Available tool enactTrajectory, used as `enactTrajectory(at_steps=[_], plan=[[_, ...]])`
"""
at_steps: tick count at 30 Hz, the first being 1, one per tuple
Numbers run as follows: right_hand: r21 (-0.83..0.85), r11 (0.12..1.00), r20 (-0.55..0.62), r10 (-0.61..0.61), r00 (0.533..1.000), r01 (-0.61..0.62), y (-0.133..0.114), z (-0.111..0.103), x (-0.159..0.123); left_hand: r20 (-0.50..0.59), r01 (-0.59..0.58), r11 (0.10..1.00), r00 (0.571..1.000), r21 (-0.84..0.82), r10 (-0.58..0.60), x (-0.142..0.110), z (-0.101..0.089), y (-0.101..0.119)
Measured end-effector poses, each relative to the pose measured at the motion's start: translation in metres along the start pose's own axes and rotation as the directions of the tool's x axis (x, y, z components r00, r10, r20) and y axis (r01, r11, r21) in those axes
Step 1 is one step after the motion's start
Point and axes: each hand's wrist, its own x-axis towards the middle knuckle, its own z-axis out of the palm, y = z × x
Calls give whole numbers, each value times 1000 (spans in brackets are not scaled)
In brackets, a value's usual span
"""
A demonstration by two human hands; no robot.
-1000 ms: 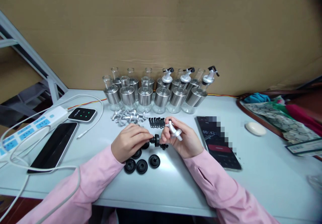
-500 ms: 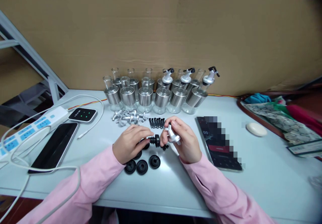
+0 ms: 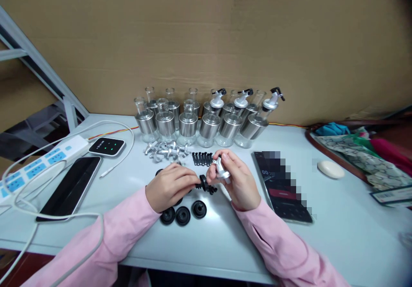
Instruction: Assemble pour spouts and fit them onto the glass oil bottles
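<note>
Left hand (image 3: 172,187): pinching a black ribbed stopper (image 3: 203,183)
Right hand (image 3: 241,184): gripping a silver pourer spout (image 3: 222,173)
Glass bottles (image 3: 188,127): steel-sleeved, two rows, three fitted with pourers (image 3: 240,102)

A black ribbed stopper (image 3: 203,183) lies sideways in the left hand (image 3: 172,187), wide flange to the right. Just right of it, the right hand (image 3: 240,181) holds a silver pourer spout (image 3: 222,172), round collar lowermost, black tip uppermost.
</note>
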Motion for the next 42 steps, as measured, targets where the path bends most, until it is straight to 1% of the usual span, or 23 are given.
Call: enactTrajectory(at_steps=[7,9,12,15,17,19,23,31,35,42], plan=[[-60,998,27,-5,1000,7,4,0,0,-34,9,1000,999,14,-9,1,1,1],[-69,997,16,-29,999,30,5,-1,1,-50,15,1000,999,11,-14,1,1,1],[-131,983,-42,-133,990,127,6,-5,3,-86,43,999,995,23,-41,2,2,1],[-232,945,-107,-261,959,231,6,-9,7,-112,68,997,992,38,-63,1,3,1],[-255,934,-128,-290,948,252,7,-11,8,-119,67,997,991,42,-62,0,3,1],[-237,940,-124,-279,952,245,9,-13,9,-123,70,997,990,45,-64,-1,3,1],[-202,951,-73,-252,965,233,11,-11,10,-136,73,997,988,38,-67,-2,4,0],[-237,945,41,-224,974,227,8,-8,8,-171,73,996,983,43,-64,-1,3,0],[-230,944,52,-232,971,237,7,-8,7,-186,86,995,980,42,-77,-1,4,0],[-282,933,67,-212,975,223,6,-6,5,-189,100,994,978,46,-90,-2,4,0]])
